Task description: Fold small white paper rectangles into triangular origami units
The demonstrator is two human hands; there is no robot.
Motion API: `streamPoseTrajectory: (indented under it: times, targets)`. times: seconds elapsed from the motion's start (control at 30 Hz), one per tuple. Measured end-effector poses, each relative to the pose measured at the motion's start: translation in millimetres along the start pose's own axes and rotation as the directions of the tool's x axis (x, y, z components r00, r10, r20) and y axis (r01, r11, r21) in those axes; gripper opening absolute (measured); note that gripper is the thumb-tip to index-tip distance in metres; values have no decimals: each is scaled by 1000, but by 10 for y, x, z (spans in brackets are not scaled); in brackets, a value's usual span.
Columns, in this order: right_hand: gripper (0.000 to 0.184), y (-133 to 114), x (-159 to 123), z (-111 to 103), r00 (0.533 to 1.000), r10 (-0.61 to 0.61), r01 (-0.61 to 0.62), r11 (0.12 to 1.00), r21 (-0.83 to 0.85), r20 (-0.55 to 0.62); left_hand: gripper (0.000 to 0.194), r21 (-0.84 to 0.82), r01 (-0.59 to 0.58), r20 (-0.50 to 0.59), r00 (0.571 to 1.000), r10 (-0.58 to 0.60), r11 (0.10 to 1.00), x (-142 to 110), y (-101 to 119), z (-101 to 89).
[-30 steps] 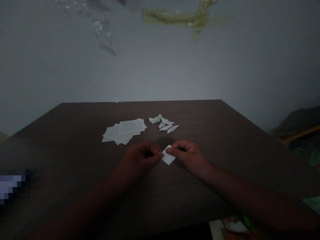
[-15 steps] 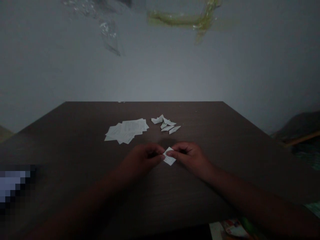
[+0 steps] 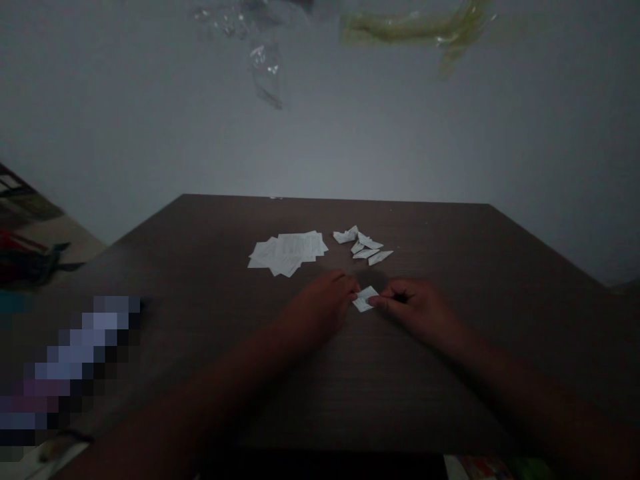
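A small folded piece of printed paper (image 3: pixel 365 299) sits between my two hands, low over the dark table, one corner pointing away from me. My left hand (image 3: pixel 327 303) is closed at its left corner, fingers curled with the knuckles upward. Thumb and forefinger of my right hand (image 3: pixel 417 308) pinch its right side. Beyond the hands lies a loose pile of printed paper sheets (image 3: pixel 295 250). Several small folded paper pieces (image 3: pixel 367 253) rest in a cluster to the right of that pile.
The brown wood-grain table (image 3: pixel 380 393) reaches back to a grey wall (image 3: pixel 350 140) with clear and yellow tape (image 3: pixel 395 30) on it. A blurred-out bright object (image 3: pixel 80 350) lies at the left. Dark and red items (image 3: pixel 30 257) stand beyond the left edge.
The view has swung left, so the table and papers appear further right. My left hand has turned over, knuckles now up, still at the paper's left corner. My right hand keeps its pinch.
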State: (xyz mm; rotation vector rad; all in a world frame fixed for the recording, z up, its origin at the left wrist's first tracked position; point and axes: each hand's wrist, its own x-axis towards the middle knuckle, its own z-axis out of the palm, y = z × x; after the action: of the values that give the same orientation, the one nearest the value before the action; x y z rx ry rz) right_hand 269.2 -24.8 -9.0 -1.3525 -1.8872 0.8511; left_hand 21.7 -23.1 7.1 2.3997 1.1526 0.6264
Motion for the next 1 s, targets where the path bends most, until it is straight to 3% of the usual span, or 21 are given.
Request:
streamPoseTrajectory:
  times: [0.2, 0.43, 0.67, 0.83, 1.0]
  targets:
    - [29, 10, 10, -1, 987, -141, 143, 989, 26, -74, 24, 12, -22, -35, 999, 23, 1000, -18, 65, -45]
    - [24, 66, 29, -28, 992, -128, 128, 988, 84, -8, 26, 38, 58, -45, 997, -56, 998, 28, 1, -60]
    - [22, 48, 35, -109, 989, -142, 138, 985, 106, 35, 20, -141, 15, -65, 998, -25, 990, 45, -112, -84]
    - [20, 19, 63, -165, 980, -158, 142, 982, 127, 122, 12, -247, 36, 50, 998, -24, 968, 41, -152, -188]
    - [21, 41, 90, -94, 995, -41, 22, 977, 213, 87, 14, -254, 12, -20, 1000, -18, 967, 59, -226, -184]
